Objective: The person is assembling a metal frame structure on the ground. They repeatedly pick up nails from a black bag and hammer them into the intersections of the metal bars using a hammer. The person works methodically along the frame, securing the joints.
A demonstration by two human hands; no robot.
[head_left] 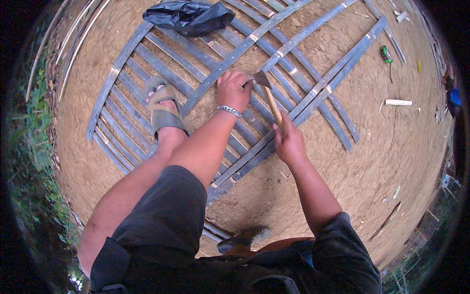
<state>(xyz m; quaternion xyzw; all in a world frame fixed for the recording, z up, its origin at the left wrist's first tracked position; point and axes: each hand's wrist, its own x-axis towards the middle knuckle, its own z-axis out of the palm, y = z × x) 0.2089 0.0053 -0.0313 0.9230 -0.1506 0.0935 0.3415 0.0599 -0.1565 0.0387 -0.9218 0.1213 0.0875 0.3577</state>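
Your right hand [290,142] is wrapped around the hammer [268,95] handle at frame centre, shaft running up-left to the head. Your left hand [234,89] is pinched on the bamboo lattice [161,68] just left of that head, nearer it. Bare dirt ground [391,161] lies open to the right.

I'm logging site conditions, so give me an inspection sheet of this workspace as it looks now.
Surface: bare packed dirt ground.
Job's things: lattice of grey bamboo slats flat on the ground; wooden-handled hammer over a crossing.
Clutter: black plastic bag on the lattice; green tape measure; short wood offcut.
Hands: left hand pressed on a slat beside the hammer head; right hand grips the handle.
Cables: nothing seen.
Surroundings: sandalled foot standing on the slats; green plants along the left edge.
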